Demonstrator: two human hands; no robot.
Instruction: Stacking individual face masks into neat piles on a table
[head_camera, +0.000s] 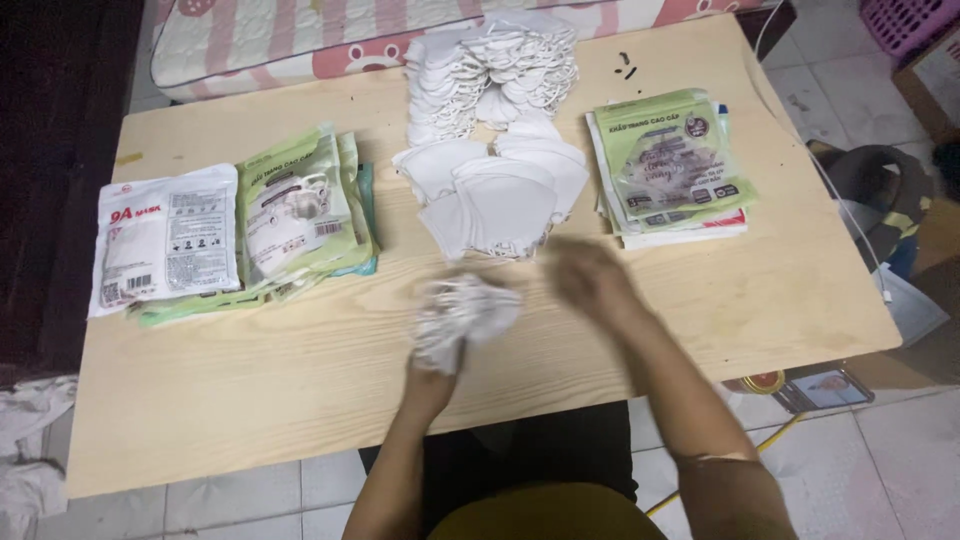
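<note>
my left hand (430, 385) grips a small bundle of white face masks (462, 318) above the desk (250, 390); my right hand (590, 278) hovers open, blurred, empty. sealed mask packets (290, 215) lie stacked at left, empty pouches (670, 165) at right, and a big loose mask pile (495, 120) waits unpacked, so i judge plenty remains.

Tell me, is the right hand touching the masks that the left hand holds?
Apart: the head view shows bare table between the right hand and the masks.

Both bare forearms reach forward from the near edge of the table (250, 400). The left hand (432, 375) is raised, its fingers curled closed in a grip. The right hand (590, 275), motion-blurred, hovers farther in with fingers loosely spread and palm down, apart from the left.
</note>
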